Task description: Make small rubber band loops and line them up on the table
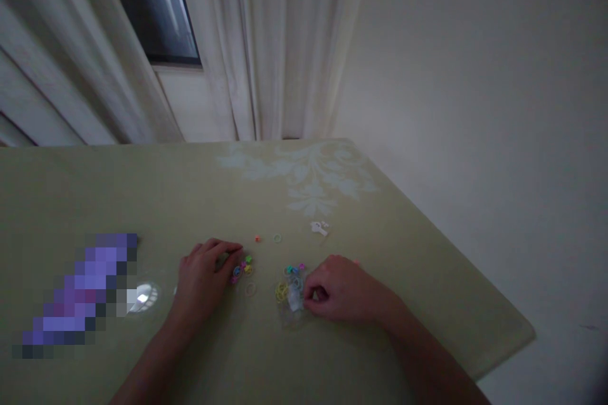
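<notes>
A clear plastic bag is laid near the front of the pale green table and is taken as the landmark. At its right edge, the right hand is placed, with thumb and forefinger closed in a loop; the plastic seems to be pinched there, and the other fingers are curled in. Yellow rings are gathered at the bag's left side, and small teal and purple pieces are seen at its far edge.

Well to the left of the bag, a purple object is blurred out by large pixels. Left of the bag and nearer it, a pale ring is seen, then a cluster of coloured pieces, beside which the left hand is held. Its thumb and forefinger tips are brought close together; whether anything is gripped cannot be told.

Beyond the bag, an orange piece, a greenish ring and white pieces are spread. Small loose parts appear to be being handled at the bag; for such parts, a light, precise fingertip grip is judged to be needed, with the bag kept steady.
</notes>
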The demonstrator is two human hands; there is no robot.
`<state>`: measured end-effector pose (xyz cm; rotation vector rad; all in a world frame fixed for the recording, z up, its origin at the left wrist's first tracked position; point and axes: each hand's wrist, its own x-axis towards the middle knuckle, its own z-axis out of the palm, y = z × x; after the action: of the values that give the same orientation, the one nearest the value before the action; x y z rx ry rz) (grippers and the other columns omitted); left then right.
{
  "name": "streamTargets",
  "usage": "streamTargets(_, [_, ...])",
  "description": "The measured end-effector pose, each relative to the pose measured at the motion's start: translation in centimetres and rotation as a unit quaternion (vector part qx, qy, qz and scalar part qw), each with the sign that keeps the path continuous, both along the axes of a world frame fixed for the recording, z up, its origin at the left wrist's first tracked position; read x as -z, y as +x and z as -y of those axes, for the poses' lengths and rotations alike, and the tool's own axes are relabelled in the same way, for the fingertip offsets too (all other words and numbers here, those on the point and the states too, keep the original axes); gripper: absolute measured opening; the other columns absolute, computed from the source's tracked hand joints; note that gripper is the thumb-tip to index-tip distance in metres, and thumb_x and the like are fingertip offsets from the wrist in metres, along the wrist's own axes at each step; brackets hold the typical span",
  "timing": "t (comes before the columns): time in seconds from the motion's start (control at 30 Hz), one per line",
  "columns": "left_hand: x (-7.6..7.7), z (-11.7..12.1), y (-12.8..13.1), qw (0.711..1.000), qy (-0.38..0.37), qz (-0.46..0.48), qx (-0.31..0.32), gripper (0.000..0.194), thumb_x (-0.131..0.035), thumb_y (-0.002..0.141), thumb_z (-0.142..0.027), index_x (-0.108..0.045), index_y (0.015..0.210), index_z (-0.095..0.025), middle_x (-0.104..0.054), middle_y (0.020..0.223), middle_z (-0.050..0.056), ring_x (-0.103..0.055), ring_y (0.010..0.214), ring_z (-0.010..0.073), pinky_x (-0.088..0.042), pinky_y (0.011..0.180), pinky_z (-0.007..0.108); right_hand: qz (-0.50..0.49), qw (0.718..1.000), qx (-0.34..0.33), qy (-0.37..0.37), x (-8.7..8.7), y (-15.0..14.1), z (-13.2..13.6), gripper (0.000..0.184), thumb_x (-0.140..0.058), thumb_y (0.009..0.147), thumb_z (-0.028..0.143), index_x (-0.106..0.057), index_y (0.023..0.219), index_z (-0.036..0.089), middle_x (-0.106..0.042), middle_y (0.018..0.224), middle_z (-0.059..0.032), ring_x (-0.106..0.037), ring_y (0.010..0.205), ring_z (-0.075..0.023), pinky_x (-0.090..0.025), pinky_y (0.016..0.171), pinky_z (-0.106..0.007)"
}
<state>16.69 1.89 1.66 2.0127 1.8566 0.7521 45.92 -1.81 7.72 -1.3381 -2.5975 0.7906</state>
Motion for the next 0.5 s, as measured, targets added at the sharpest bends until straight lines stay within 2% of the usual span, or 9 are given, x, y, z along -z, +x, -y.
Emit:
streamTargets(0.07, [-0.6,0.2,0.0,0.998,0.01,0.055,-0.004,0.034,-0.057,0.091,-0.048,-0.083,0.095,-0.027,-0.08,0.096,0.006,-0.069,0.082,0.0255,-0.052,0.077,0.037,-0.02,1.0,0.002,-0.015,-0.1,0.2,-0.1,0.011,-0.072,0.083,0.019,-0.079,0.075,0.022,-0.065,0.062,0.0024,-0.052,0.056,-0.012,-0.03,0.059,-0.026])
streamTargets(0.2, [-2.1,1.2,0.8,0.988,0.005,0.155,0.001,0.034,-0.066,0.085,-0.055,-0.083,0.092,-0.026,-0.075,0.074,0.001,-0.06,0.064,0.0197,-0.048,0.063,0.031,-0.089,0.993,0.062,-0.036,-0.1,0.0,-0.5,0.009,-0.073,0.089,0.024,-0.08,0.086,0.02,-0.065,0.066,0.0022,-0.055,0.059,-0.0116,-0.034,0.059,-0.025])
streamTargets(0.33, [-2.8,3.0,2.9,0.968,-0.059,0.232,0.075,0.03,-0.071,0.086,-0.054,-0.084,0.091,-0.028,-0.073,0.07,0.0,-0.059,0.062,0.0174,-0.045,0.059,0.028,-0.219,0.968,0.107,-0.055,0.1,-1.2,-0.3,0.026,-0.075,0.094,0.04,-0.079,0.108,0.019,-0.07,0.079,-0.0007,-0.058,0.066,-0.0121,-0.042,0.063,-0.024])
streamTargets(0.4, [-2.7,3.9,4.0,0.958,-0.087,0.252,0.108,0.027,-0.073,0.087,-0.052,-0.085,0.092,-0.028,-0.074,0.07,0.0,-0.059,0.063,0.0174,-0.045,0.06,0.028,-0.259,0.958,0.116,-0.049,0.3,-1.7,-0.1,0.027,-0.076,0.093,0.036,-0.077,0.113,0.019,-0.072,0.086,-0.002,-0.059,0.068,-0.0119,-0.044,0.064,-0.023])
streamTargets(0.5, [-2.6,4.5,5.0,0.955,-0.095,0.255,0.12,0.027,-0.073,0.087,-0.052,-0.085,0.092,-0.029,-0.072,0.068,-0.001,-0.059,0.063,0.0173,-0.044,0.06,0.027,-0.27,0.955,0.12,-0.033,0.6,-2.1,0.0,0.012,-0.074,0.093,0.026,-0.078,0.102,0.018,-0.073,0.087,-0.0018,-0.06,0.07,-0.0116,-0.044,0.063,-0.022])
